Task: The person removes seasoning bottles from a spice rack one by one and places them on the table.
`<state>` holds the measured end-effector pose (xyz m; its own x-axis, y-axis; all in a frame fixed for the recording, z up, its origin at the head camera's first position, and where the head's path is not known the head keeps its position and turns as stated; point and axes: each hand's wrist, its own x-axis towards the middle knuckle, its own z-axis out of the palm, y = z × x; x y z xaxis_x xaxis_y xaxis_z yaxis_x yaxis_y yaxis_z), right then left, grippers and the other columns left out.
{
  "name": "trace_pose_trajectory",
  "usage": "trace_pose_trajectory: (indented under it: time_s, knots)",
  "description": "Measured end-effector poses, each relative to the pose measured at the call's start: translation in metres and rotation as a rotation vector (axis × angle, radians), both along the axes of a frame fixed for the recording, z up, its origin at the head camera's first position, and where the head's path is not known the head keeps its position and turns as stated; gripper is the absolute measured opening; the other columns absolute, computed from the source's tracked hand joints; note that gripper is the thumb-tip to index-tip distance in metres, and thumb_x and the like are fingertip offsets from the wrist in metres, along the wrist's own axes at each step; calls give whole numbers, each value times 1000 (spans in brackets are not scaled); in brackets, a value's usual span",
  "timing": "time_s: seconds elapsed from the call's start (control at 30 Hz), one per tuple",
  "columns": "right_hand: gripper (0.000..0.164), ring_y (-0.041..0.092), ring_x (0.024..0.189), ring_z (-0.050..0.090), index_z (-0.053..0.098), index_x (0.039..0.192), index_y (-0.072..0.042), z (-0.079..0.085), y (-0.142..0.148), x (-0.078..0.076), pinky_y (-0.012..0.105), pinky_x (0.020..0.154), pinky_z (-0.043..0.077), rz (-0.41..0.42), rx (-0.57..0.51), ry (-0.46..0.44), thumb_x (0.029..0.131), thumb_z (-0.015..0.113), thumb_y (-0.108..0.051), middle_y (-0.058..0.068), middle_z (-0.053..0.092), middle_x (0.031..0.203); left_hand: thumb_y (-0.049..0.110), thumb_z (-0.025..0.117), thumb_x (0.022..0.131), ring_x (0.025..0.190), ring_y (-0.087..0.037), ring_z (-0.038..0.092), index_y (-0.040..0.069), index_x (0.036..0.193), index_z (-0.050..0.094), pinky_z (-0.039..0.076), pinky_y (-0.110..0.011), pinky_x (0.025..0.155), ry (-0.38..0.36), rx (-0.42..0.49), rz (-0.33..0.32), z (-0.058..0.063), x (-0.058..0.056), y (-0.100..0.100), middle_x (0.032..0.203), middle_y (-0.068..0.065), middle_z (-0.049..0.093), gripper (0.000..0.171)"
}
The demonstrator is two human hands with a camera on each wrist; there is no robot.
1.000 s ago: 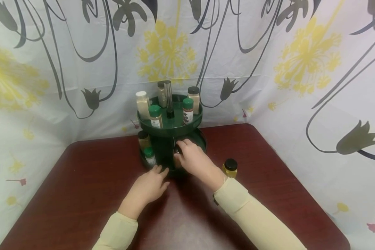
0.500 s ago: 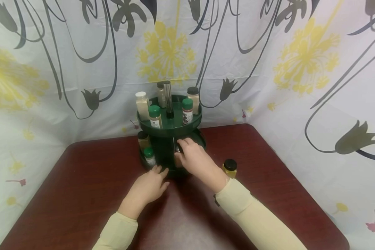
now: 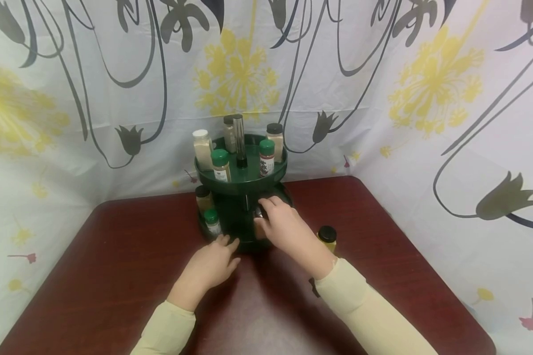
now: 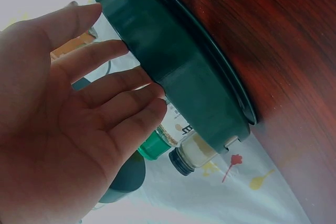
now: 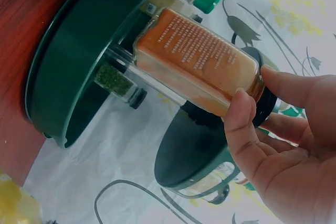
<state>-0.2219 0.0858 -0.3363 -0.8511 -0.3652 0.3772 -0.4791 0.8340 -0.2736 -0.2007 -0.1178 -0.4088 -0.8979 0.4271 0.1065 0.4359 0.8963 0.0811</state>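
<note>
My right hand (image 3: pixel 290 229) pinches a clear spice jar of orange-brown powder (image 5: pixel 194 59) by its black cap (image 5: pixel 266 107), in front of the green two-tier turntable (image 3: pixel 248 186). In the right wrist view the jar tilts beside the clear centre post (image 5: pixel 152 80); I cannot tell whether its base touches the lower tier. My left hand (image 3: pixel 209 264) has its fingers loosely extended, fingertips at the lower tier's wall (image 4: pixel 176 56). On that tier stand a green-capped jar (image 3: pixel 212 222), a dark-capped jar (image 3: pixel 204 198) and a jar of green flakes (image 5: pixel 113 81).
Several jars stand on the upper tier, among them a white-capped one (image 3: pixel 202 150) and a red one with a green cap (image 3: pixel 267 158). A yellow jar with a black lid (image 3: pixel 326 236) stands on the red-brown table (image 3: pixel 129 256), right of the turntable. Patterned cloth (image 3: pixel 151 108) hangs behind.
My right hand has shifted slightly to the right with the orange-brown spice jar, away from the centre post. The left hand and the turntable have stayed in place.
</note>
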Motion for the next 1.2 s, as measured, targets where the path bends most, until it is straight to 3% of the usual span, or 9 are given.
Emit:
trace_pose_trajectory:
  time_s: [0.6, 1.2]
  knots:
    - [45, 14, 96, 60, 63, 123, -8, 3, 17, 27, 32, 83, 55, 9, 30, -49, 87, 71, -33, 3, 63, 109, 38, 61, 93, 129, -34, 43, 11, 137, 56, 48, -48, 95, -37, 9, 11, -1, -2, -1, 138, -18, 51, 51]
    - [42, 15, 91, 62, 62, 120, -6, -31, 27, 36, 32, 78, 55, 10, 62, -90, 88, 69, -33, 4, 62, 106, 37, 61, 93, 130, -35, 42, 12, 136, 56, 47, -49, 96, -47, 17, 20, -2, -2, -1, 138, -19, 51, 51]
